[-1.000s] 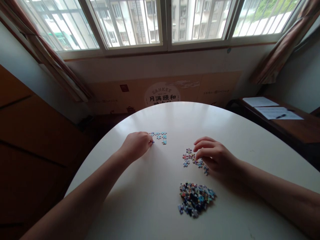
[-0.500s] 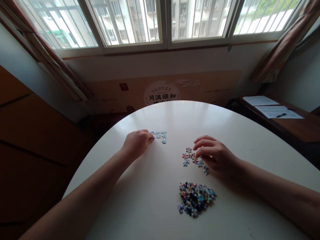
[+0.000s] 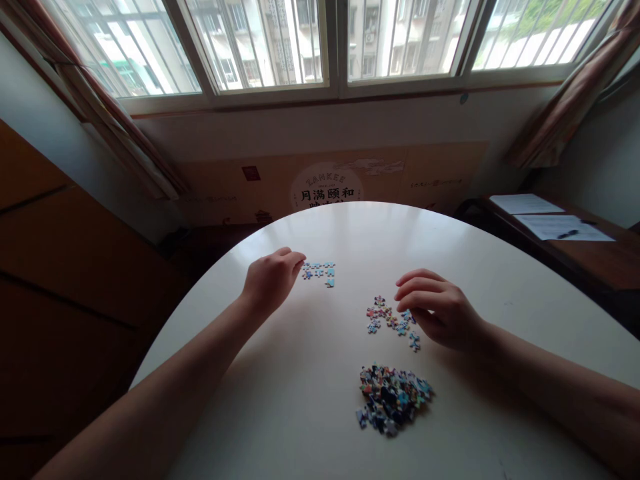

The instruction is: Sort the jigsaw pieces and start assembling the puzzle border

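Head view: left hand point(image 3: 273, 277) lifts clear, row two point(image 3: 319, 273) gains a jigsaw piece point(image 3: 307, 274)!
Left fingers point(image 3: 298, 256) together, right hand point(image 3: 445, 310) fingers apart.

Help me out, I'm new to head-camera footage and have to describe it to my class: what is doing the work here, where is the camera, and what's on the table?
There is no machine here, just a person's two bare hands. One camera, worn on the head, took every picture, looking forward and down.

On the smooth white table with a curved edge are small jigsaw pieces in three groups: a small set of mostly light-blue pieces, a loose scatter of multicoloured pieces, and a denser dark-and-colourful heap nearest the camera.

The left hand is beside the light-blue set, its fingertips close together. The right hand curves loosely at the scatter. Whether either holds a piece, I can't tell.
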Demonstrator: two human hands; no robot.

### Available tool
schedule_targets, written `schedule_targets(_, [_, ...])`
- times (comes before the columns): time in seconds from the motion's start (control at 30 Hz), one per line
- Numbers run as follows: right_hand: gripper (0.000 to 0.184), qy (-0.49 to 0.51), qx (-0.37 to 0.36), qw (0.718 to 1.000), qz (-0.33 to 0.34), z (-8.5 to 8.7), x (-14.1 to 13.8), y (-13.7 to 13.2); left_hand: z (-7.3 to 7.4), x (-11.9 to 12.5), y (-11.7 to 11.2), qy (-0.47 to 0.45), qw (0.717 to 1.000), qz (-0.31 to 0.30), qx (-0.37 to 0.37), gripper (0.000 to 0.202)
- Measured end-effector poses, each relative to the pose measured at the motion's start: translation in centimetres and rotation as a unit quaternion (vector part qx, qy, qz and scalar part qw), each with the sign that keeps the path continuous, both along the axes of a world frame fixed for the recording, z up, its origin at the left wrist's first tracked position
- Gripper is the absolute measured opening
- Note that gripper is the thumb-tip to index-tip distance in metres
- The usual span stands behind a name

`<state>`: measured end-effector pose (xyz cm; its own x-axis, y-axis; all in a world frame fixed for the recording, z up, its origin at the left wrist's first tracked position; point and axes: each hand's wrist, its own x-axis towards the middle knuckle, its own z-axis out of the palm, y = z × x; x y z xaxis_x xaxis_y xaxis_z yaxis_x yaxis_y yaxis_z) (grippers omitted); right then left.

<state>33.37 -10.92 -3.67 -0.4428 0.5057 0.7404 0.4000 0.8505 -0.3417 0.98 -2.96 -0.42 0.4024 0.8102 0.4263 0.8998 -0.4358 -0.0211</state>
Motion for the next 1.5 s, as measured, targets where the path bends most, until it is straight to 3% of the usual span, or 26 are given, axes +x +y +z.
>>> schedule_targets(0.13, [0.028, 0.035, 0.005, 0.999, -0.030, 0.0, 0.3, 0.0, -0.2, -1.0, 0.7, -0.070, 0.996, 0.033, 0.046, 0.025])
schedule_targets(0.43, [0.029, 0.053, -0.007, 0.997, -0.052, -0.5, 0.4, 0.5, -0.7, -0.5, 0.6, -0.054, 0.996, 0.022, 0.072, 0.025])
schedule_targets(0.53, [0.029, 0.046, -0.021, 0.997, -0.057, -0.7, 0.4, 0.7, -0.8, -0.1, 0.3, -0.042, 0.996, -0.023, 0.076, 0.026])
schedule_targets(0.77, [0.030, 0.045, -0.076, 0.991, -0.096, -1.1, 0.5, 1.2, -0.8, 1.1, -0.7, 0.034, 0.961, -0.265, 0.079, 0.027])
schedule_targets(0.87, [0.035, 0.032, -0.087, 0.991, -0.094, -1.1, 0.6, 1.2, -0.9, 1.5, -0.9, 0.048, 0.951, -0.291, 0.089, 0.027])
schedule_targets(1.17, [0.029, -0.023, -0.076, 0.997, -0.012, -0.3, 0.1, 0.6, -1.5, 1.1, -0.2, 0.029, 0.950, -0.296, 0.096, 0.020])
schedule_targets(1.3, [0.021, -0.074, -0.094, 0.993, 0.015, 0.8, 0.0, 0.0, -1.6, 1.1, -0.1, 0.022, 0.949, -0.298, 0.097, 0.019])
schedule_targets(1.4, [0.004, -0.147, -0.130, 0.980, 0.038, 2.7, 0.2, -0.8, -1.7, 1.0, 0.0, 0.019, 0.950, -0.294, 0.100, 0.019])
schedule_targets(1.5, [0.014, -0.252, -0.207, 0.941, 0.086, 5.1, 0.3, -2.2, -1.7, 1.0, 0.2, 0.018, 0.951, -0.294, 0.095, 0.019])
